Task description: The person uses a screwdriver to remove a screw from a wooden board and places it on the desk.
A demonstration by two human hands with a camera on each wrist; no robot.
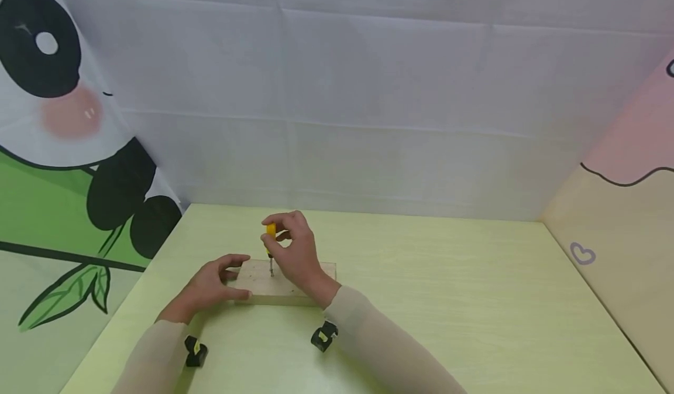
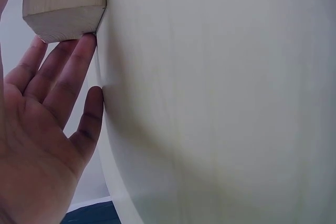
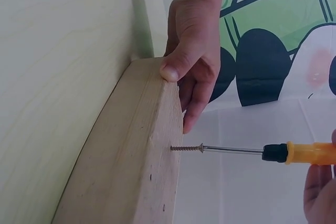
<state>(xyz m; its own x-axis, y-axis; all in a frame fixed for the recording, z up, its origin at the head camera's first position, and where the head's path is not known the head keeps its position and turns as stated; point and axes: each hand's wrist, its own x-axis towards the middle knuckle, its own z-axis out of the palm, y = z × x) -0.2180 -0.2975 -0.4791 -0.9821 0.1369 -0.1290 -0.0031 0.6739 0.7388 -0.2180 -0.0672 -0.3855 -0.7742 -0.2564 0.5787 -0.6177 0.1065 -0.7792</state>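
Note:
A light wooden board [image 1: 259, 287] lies flat on the table. My left hand [image 1: 210, 285] holds its left end, with the thumb on the near edge and the index finger toward the far edge. In the left wrist view, fingertips [image 2: 86, 43] touch the board's end. My right hand [image 1: 299, 253] pinches the yellow handle of a screwdriver [image 3: 310, 153] between thumb and fingers. The screwdriver stands upright over the board, its metal shaft meeting the head of a screw [image 3: 186, 148]. The screw's tip is in the board's upper face, and much of its thread shows above the wood.
The pale yellow table [image 1: 447, 300] extends around the board. A white cloth [image 1: 368, 107] hangs behind it. Printed panels stand at the left and right sides. Small black devices, one by each wrist [image 1: 196, 352], hang close over the table.

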